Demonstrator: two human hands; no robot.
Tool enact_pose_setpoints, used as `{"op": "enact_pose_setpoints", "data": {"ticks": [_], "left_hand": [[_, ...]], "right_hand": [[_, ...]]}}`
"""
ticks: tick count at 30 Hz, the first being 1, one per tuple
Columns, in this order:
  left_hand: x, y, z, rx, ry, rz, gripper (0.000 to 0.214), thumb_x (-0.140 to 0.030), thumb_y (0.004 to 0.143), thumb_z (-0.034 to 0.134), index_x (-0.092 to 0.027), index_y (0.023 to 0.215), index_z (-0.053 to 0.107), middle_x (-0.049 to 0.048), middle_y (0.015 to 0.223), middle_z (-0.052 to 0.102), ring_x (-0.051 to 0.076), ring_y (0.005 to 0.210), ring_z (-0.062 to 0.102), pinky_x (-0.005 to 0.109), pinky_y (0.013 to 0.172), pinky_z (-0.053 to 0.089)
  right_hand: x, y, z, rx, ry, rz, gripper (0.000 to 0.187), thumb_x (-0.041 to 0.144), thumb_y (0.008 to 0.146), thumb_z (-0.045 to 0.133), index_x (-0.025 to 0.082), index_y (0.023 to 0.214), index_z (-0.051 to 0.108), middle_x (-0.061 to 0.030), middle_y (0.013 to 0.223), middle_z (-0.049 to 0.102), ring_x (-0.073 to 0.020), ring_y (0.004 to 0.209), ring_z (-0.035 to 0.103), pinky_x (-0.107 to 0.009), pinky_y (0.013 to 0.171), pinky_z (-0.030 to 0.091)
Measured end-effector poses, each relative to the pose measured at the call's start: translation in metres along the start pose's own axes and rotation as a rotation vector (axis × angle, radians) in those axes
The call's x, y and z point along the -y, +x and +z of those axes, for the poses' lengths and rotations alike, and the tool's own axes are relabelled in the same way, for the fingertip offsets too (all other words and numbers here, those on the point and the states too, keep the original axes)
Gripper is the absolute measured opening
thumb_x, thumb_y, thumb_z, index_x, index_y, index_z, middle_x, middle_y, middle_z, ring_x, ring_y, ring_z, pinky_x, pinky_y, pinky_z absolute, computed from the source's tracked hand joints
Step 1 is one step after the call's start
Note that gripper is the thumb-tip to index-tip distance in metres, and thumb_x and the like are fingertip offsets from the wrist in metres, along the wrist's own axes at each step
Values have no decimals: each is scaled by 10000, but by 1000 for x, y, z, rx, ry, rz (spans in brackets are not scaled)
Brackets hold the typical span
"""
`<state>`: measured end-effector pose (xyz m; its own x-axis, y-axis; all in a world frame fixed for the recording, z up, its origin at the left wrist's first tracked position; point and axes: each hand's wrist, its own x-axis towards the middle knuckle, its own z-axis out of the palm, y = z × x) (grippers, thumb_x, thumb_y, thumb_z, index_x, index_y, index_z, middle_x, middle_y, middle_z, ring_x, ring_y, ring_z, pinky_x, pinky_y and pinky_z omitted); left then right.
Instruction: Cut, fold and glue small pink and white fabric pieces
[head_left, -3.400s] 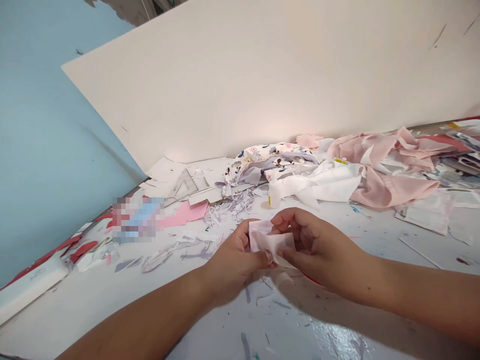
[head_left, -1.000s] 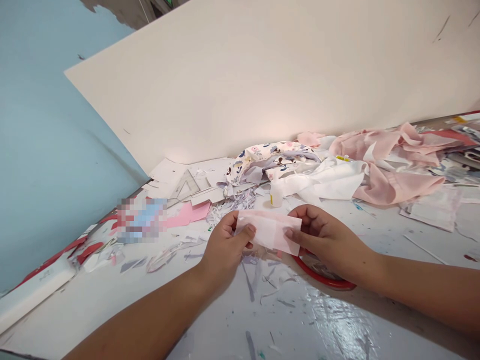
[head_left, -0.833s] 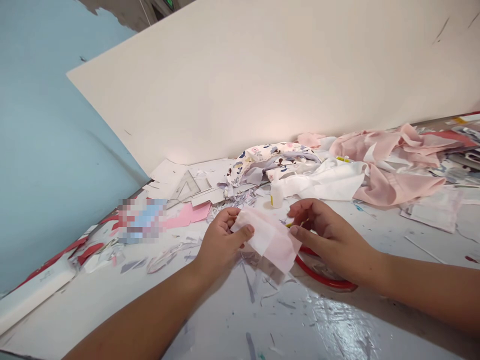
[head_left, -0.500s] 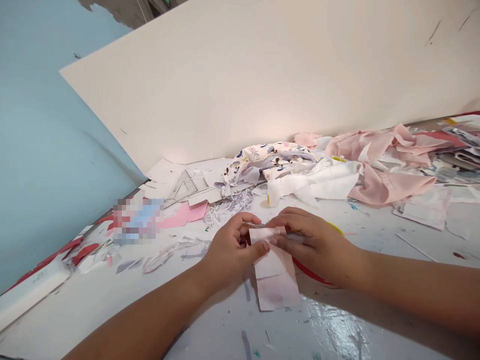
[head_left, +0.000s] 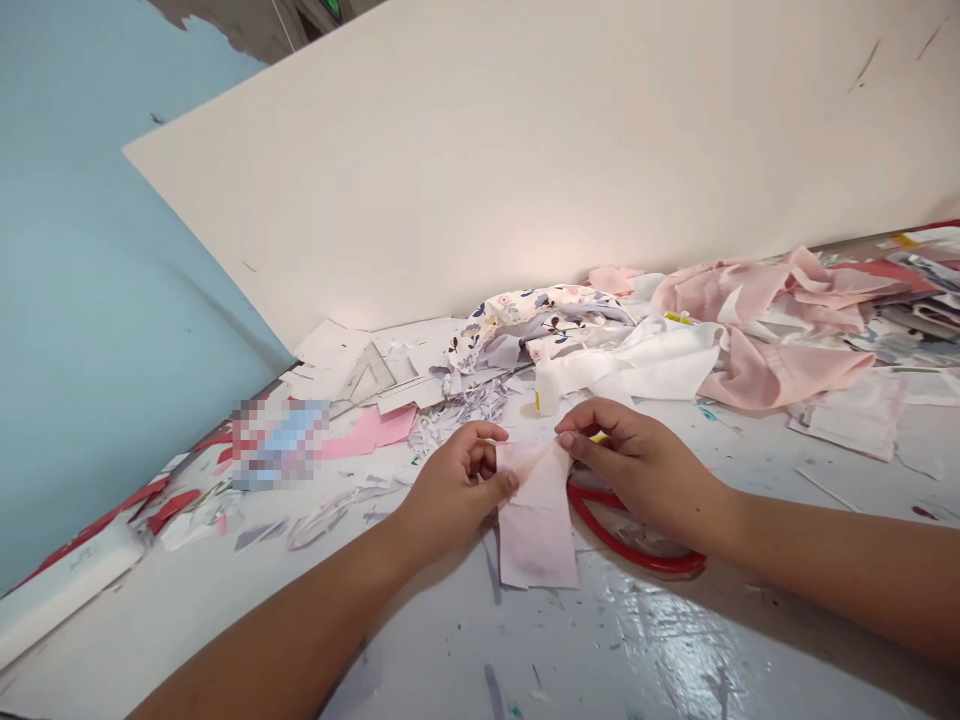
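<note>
Between my hands hangs a small pale pink rectangle of thin material point(head_left: 536, 540), fabric or paper, with a crease or seam across its middle. My left hand point(head_left: 461, 490) pinches its left edge, thumb in front. My right hand point(head_left: 630, 465) pinches its upper right corner between thumb and fingertips. Beneath my right hand lie red-handled scissors point(head_left: 637, 555); their blades are hidden. A small white bottle with a yellow mark point(head_left: 547, 390) stands just beyond my hands.
Floral cloth point(head_left: 502, 310), white cloth point(head_left: 652, 355) and pink cloth point(head_left: 780, 375) are heaped along a large white board point(head_left: 525, 150). Paper scraps, a clear set square point(head_left: 367, 372) and pink paper point(head_left: 375, 428) lie left. A pale patch point(head_left: 847, 415) lies right, near a thin white stick point(head_left: 827, 489).
My right hand has moved up and slightly right to the piece's top corner. The pink piece has risen a little and hangs straighter. More of the red scissor handles shows.
</note>
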<state>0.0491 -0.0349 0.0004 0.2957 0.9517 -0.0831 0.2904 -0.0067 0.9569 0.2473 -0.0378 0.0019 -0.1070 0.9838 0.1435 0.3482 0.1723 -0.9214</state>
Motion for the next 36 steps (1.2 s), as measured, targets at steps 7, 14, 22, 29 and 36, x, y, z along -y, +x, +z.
{"op": "enact_pose_setpoints", "data": {"ticks": [7,14,22,29,36], "left_hand": [[-5,2,-14,-289,464,270,309,-410,786,485,-266,1051,549,55,1169,508,223,1098,442,335,857,394],[-11,-10,4,-19,182,65,377,-480,683,611,-218,953,598,48,875,606,188,738,576,279,605,448],[-9,-5,3,-65,-101,23,163,-322,751,591,-183,781,512,13,638,652,103,594,584,209,569,408],[-12,-1,4,-136,-184,-91,226,-272,731,602,-186,895,471,4,558,645,91,471,567,178,459,373],[-3,5,-2,-222,-377,-61,216,-271,713,611,-197,834,448,28,663,644,175,635,647,228,491,447]], "right_hand": [[5,1,2,83,454,232,182,369,750,615,203,768,544,51,612,547,-76,514,506,-197,498,389],[9,-4,6,186,736,334,192,271,720,662,201,741,484,7,639,625,-142,549,631,-264,576,478],[4,-6,8,284,353,149,125,233,764,578,222,732,458,37,636,609,-130,632,603,-250,613,430],[8,-5,2,306,152,132,72,293,793,503,222,805,503,13,695,656,-135,643,583,-252,612,417],[15,-2,-22,257,-823,-40,220,387,769,463,218,642,525,-40,647,597,-195,542,531,-288,465,304]]}}
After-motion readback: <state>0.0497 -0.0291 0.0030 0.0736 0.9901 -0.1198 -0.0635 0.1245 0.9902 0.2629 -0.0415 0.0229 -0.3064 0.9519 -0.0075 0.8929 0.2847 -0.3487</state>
